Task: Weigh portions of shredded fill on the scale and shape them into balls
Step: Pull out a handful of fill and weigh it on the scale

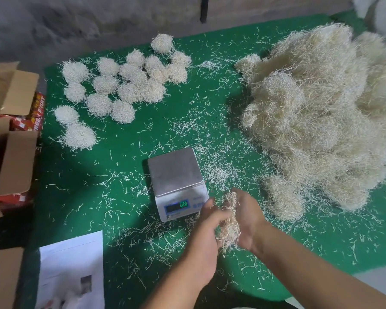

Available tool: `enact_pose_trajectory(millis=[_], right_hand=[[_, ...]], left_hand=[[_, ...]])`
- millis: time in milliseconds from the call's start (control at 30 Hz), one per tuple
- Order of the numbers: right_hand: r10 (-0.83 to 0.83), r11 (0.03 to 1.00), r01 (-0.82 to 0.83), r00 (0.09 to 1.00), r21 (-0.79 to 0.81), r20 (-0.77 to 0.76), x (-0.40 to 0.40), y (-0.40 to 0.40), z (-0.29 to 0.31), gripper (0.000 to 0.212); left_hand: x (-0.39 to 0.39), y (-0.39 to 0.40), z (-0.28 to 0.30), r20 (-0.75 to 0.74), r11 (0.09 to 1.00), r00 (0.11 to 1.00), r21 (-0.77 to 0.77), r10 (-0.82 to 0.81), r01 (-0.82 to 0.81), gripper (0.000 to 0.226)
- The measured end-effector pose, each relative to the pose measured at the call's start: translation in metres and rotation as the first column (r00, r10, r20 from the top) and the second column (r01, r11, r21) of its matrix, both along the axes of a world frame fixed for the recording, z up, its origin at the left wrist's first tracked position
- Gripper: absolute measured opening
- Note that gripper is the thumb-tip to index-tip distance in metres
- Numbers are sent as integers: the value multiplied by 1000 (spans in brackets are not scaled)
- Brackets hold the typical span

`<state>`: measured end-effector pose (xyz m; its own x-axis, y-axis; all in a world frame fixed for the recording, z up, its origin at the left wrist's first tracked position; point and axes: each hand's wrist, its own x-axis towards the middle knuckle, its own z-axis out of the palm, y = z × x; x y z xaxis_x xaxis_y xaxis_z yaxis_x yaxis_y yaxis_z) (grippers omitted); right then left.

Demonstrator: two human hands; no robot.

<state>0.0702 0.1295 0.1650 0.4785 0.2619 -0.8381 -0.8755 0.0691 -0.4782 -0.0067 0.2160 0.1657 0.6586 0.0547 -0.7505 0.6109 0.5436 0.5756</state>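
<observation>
A bare grey wall stood behind a desk [125, 152] covered in green felt and littered all over with loose pale strands. Toward the far left corner lay a cluster of finished balls [125, 83], close together and several touching, while a big heap of shredded fill [325, 112] took up the right side from the far edge nearly to the near one. The scale [176, 181] sat near the middle, closer to the near edge, its steel pan bare and its green display lit, though the digits were too blurred to read with confidence. Just beside the scale's near right corner, both hands were working a portion of fill [228, 226] above the desk: the left hand [206, 237] curled its fingers round one side of the clump, and the right hand [249, 221] cupped the other side, palm turned inward, so the portion was pressed between them. Stray strands hung from the bottom of the clump. This looked like the shaping step, and to do it well the palms would likely need to roll against each other while squeezing gently, tucking the hanging ends inward so no weighed material dropped away. Cardboard boxes [11, 121] stood off the left edge, and a printed sheet [74, 259] lay at the near left corner.
</observation>
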Motion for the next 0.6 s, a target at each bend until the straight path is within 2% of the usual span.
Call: enact_pose_trajectory(millis=[67, 133, 167, 200, 233, 267, 300, 333, 367, 400, 467, 533, 600], right_hand=[[31, 999, -30, 998, -16, 53, -1, -2, 6, 43], [163, 982, -136, 962, -134, 218, -8, -3, 6, 34], [269, 948, -196, 916, -252, 297, -14, -3, 5, 31], [332, 922, -223, 875, -316, 353, -21, -3, 3, 29], [394, 900, -253, 821, -355, 414, -30, -3, -1, 30], [504, 850, -309, 715, -427, 484, -40, -4, -4, 32], [645, 756, -370, 559, -540, 520, -49, -6, -9, 36], [775, 630, -404, 385, -663, 501, -56, -7, -16, 43], [842, 539, -411, 258, -735, 473, -61, -11, -24, 48], [867, 497, -422, 208, -758, 452, -63, -13, -29, 51], [866, 498, -417, 210, -760, 453, -62, -16, -38, 49], [853, 523, -389, 229, -759, 470, -59, -15, -43, 47], [809, 587, -381, 311, -715, 498, -56, -16, -42, 46]], left_hand=[[-6, 2, -3, -143, 958, 984, -249, 106, -139, 61], [-11, 4, -5, -202, 825, 975, -533, 89, -186, 71], [-12, 6, -5, -202, 756, 975, -624, 90, -199, 76], [-11, 8, -5, -207, 722, 974, -658, 96, -211, 77], [-8, 10, -6, -239, 745, 964, -620, 119, -246, 72], [-6, 12, -7, -270, 788, 950, -547, 155, -284, 62], [-4, 11, -10, -291, 832, 936, -456, 196, -316, 53], [-4, 10, -14, -315, 874, 921, -348, 231, -338, 47], [-4, 7, -19, -336, 911, 907, -230, 256, -342, 43], [-5, 3, -21, -335, 933, 901, -132, 276, -335, 40], [-5, -3, -24, -311, 947, 904, -33, 294, -319, 35], [-1, -5, -29, -297, 951, 908, -9, 294, -310, 29], [4, -4, -34, -303, 953, 908, 4, 289, -302, 23]])
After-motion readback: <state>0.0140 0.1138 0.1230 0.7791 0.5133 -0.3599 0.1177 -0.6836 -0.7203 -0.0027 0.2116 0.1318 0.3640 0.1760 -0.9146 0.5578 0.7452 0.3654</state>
